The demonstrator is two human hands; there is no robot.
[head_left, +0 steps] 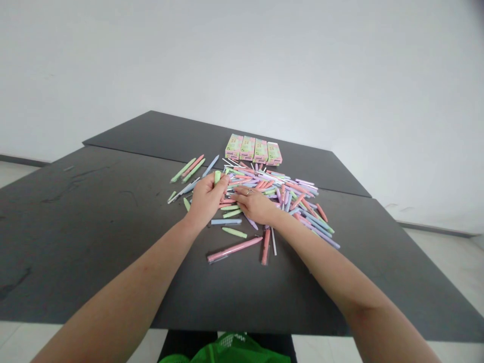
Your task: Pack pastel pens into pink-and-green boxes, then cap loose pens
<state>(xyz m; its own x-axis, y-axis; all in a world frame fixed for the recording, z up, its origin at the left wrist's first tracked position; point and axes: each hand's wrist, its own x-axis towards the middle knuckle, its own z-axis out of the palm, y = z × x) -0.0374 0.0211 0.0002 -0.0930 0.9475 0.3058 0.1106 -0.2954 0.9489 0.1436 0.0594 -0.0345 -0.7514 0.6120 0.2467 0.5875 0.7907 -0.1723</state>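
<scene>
My left hand (206, 198) is closed around a light green pen barrel (217, 176), whose blunt end sticks up between thumb and forefinger. Just to its right, my right hand (255, 205), with a ring on one finger, lies over the near left part of a heap of pen parts (291, 194). Its fingers stretch toward the left hand, and the fingertips touch or hover over the parts; which, I cannot tell. The heap mixes pink, green, blue and purple barrels with thin white refills. Near my wrists lie a blue barrel piece (226, 222) and a green tip piece (234, 232).
Four-sided pastel boxes (247, 147) stand in a row behind the heap. Several whole-looking pens (192, 168) lie left of my left hand. A pink pen (234, 249) and a red one (265, 247) lie nearer me on the dark table (94, 201). A white wall rises behind.
</scene>
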